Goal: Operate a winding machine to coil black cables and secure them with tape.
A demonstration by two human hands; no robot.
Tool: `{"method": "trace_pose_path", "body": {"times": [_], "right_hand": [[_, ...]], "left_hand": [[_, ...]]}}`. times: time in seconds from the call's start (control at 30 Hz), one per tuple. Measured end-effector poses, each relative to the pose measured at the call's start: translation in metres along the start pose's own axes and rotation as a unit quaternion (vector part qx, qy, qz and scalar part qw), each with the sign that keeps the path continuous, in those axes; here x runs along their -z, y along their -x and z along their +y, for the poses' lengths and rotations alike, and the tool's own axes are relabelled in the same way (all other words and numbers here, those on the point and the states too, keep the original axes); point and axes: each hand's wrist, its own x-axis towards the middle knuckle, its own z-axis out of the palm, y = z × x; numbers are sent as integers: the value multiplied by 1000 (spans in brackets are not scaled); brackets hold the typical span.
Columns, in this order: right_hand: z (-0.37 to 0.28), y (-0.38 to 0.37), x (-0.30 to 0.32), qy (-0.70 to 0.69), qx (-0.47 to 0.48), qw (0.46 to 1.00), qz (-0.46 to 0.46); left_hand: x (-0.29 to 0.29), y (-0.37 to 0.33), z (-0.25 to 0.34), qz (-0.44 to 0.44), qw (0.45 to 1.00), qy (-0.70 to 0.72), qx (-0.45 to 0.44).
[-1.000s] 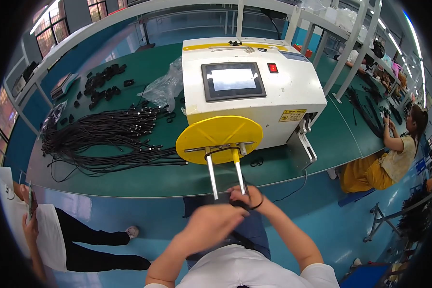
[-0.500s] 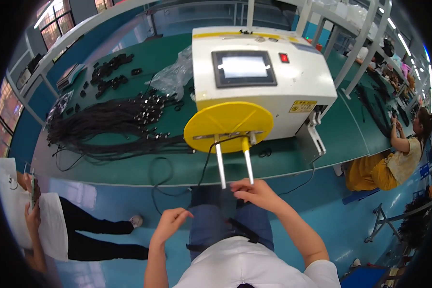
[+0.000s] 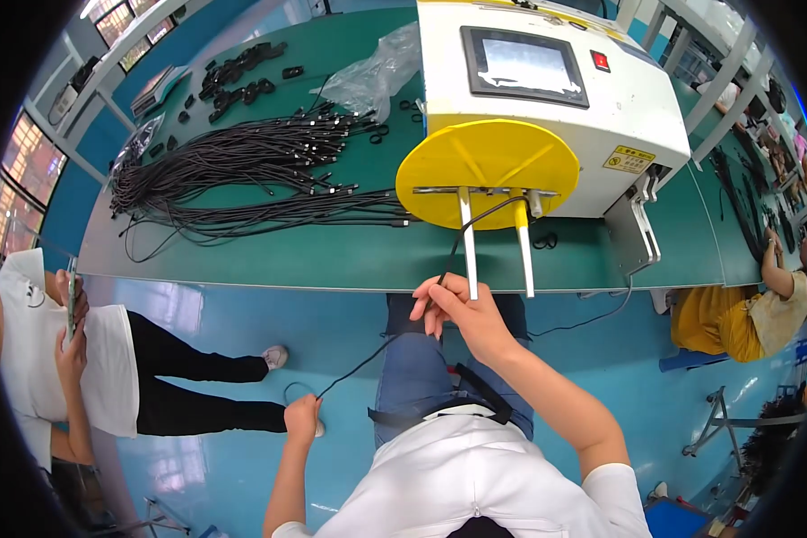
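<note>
Near the front edge of the green table (image 3: 269, 260), I am working a black cable (image 3: 359, 366) between my two hands. My left hand (image 3: 302, 418) is hanging low over the blue floor (image 3: 215, 368), its fingers closing into a fist clamped on the cable, and a short loop is curving out beside it. My right hand (image 3: 458, 309) is hovering higher, with thumb and fingers curling where the cable is passing; I cannot tell whether they are pinching it or only guiding it. From there the cable is climbing to the yellow disc (image 3: 489, 157) and bending by the right rod (image 3: 525, 260), which is wearing a yellow sleeve near its base. The left rod (image 3: 470, 255) is ending right by my right hand, though contact is unclear. Behind the disc, the white machine (image 3: 547, 148) is standing with its screen lit. To the left, a bundle of black cables (image 3: 233, 161) is lying spread out, and beyond the table's corner a person (image 3: 99, 359) is holding a phone (image 3: 71, 309).
</note>
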Motion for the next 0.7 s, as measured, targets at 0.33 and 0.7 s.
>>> {"method": "trace_pose_path", "body": {"times": [0.33,0.7], "right_hand": [[15,-37,-11,14,45,998,34],[11,-62,-28,20,66,997,21]], "left_hand": [[-48,94,-74,-40,982,-5,186],[-98,145,-130,-273,918,-70,280]]}}
